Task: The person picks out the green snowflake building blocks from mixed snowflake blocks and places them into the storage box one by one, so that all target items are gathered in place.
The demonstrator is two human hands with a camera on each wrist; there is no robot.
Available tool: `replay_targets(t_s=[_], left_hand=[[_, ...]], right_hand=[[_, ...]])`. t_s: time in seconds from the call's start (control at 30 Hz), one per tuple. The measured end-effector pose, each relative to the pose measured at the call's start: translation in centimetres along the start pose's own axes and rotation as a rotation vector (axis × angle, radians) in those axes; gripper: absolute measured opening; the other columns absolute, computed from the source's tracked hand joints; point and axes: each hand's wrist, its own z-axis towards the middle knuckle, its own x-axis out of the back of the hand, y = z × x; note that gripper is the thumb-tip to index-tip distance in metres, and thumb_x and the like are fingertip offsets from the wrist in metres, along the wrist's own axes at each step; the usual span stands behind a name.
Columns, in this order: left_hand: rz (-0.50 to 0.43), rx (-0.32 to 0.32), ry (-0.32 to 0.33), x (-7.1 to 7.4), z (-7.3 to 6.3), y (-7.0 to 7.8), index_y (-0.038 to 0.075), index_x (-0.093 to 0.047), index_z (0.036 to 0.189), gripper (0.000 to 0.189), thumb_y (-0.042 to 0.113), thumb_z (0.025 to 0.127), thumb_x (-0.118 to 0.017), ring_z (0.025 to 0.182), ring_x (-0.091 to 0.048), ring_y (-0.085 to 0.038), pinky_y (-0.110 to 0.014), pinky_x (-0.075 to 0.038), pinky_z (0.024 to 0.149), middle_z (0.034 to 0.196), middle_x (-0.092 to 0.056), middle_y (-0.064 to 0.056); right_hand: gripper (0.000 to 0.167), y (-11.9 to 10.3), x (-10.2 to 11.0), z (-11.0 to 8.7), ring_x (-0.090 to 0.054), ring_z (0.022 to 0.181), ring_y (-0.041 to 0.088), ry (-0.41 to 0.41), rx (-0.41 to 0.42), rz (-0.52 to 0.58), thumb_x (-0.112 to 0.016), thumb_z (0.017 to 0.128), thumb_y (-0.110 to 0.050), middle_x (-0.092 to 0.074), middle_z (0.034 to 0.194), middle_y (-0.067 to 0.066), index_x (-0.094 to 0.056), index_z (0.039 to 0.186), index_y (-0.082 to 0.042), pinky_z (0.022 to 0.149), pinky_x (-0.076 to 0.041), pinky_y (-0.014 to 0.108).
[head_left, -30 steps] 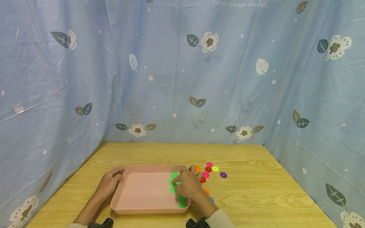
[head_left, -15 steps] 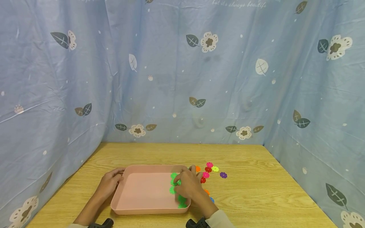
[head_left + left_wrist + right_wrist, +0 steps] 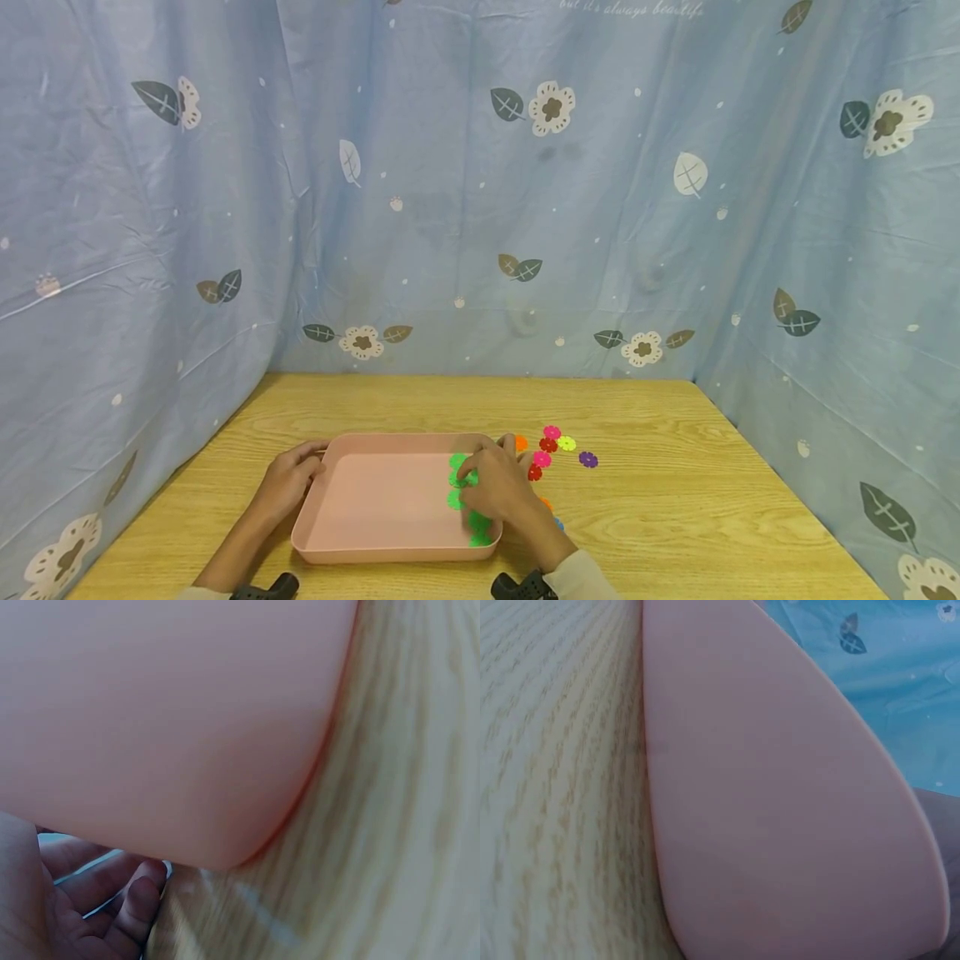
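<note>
A shallow pink tray (image 3: 390,500) lies on the wooden table. My left hand (image 3: 288,477) touches the outside of its left wall near the far corner; in the left wrist view its loosely bent fingers (image 3: 139,900) show beside the wall. Several green flower-shaped plastic discs (image 3: 455,500) lie along the tray's right side. My right hand (image 3: 495,483) reaches over the right wall, with its index finger and thumb bent down at these discs. Whether they pinch one is hidden. The tray wall (image 3: 780,795) hides most of this hand in the right wrist view.
To the right of the tray lie several loose discs: orange, pink, red, a yellow disc (image 3: 566,443) and a purple disc (image 3: 588,459). A blue disc is partly hidden by the right forearm. A patterned blue curtain (image 3: 450,208) encloses the table's back and sides.
My right index finger has drawn back slightly toward the thumb, and the nearby green discs have shifted a little to the right. The left hand and the tray stay put.
</note>
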Motion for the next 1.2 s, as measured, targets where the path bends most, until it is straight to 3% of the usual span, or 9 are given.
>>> replay_targets(t_s=[0.2, 0.4, 0.7, 1.03, 1.2], left_hand=[[0.005, 0.002, 0.003, 0.1, 0.0, 0.1, -0.002, -0.057, 0.140, 0.042, 0.009, 0.100, -0.050, 0.097, -0.066, -0.021, -0.030, -0.054, 0.075, 0.133, -0.063, -0.024], [0.014, 0.000, 0.006, 0.1, -0.1, 0.3, -0.002, -0.057, 0.140, 0.043, 0.009, 0.100, -0.049, 0.098, -0.066, -0.022, -0.029, -0.054, 0.075, 0.132, -0.063, -0.024], [0.009, 0.002, 0.003, 0.1, 0.0, 0.2, -0.002, -0.056, 0.141, 0.043, 0.009, 0.100, -0.050, 0.097, -0.066, -0.021, -0.029, -0.054, 0.075, 0.133, -0.063, -0.024], [-0.014, 0.003, -0.007, 0.0, 0.1, -0.1, -0.003, -0.055, 0.142, 0.044, 0.008, 0.100, -0.049, 0.095, -0.066, -0.021, -0.031, -0.054, 0.074, 0.134, -0.062, -0.025], [-0.005, 0.002, -0.001, 0.0, 0.0, 0.1, -0.001, -0.057, 0.141, 0.043, 0.009, 0.100, -0.049, 0.093, -0.066, -0.018, -0.030, -0.054, 0.074, 0.132, -0.063, -0.024]], right_hand=[[0.010, 0.3, 0.6, 0.2, -0.044, 0.113, 0.035, 0.034, 0.040, 0.042, -0.080, 0.081, -0.023, -0.066, 0.119, 0.003, -0.083, 0.090, -0.022, 0.080, -0.033, 0.061], [0.010, 0.7, 1.5, 0.4, -0.042, 0.121, 0.041, 0.062, 0.025, 0.091, -0.081, 0.085, -0.025, -0.066, 0.119, 0.006, -0.081, 0.094, -0.020, 0.086, -0.031, 0.065], [0.018, 1.5, 2.9, 0.4, -0.044, 0.116, 0.038, 0.070, -0.019, 0.174, -0.079, 0.087, -0.022, -0.064, 0.120, 0.008, -0.079, 0.103, -0.016, 0.086, -0.034, 0.064], [0.022, 2.8, 3.4, 0.4, -0.050, 0.116, 0.044, 0.127, 0.001, 0.126, -0.078, 0.089, -0.014, -0.066, 0.124, 0.013, -0.077, 0.111, -0.013, 0.081, -0.041, 0.064], [0.026, 3.4, 3.3, 0.3, -0.051, 0.115, 0.041, 0.150, -0.001, 0.158, -0.075, 0.089, -0.007, -0.069, 0.117, 0.011, -0.075, 0.115, -0.009, 0.086, -0.043, 0.061]])
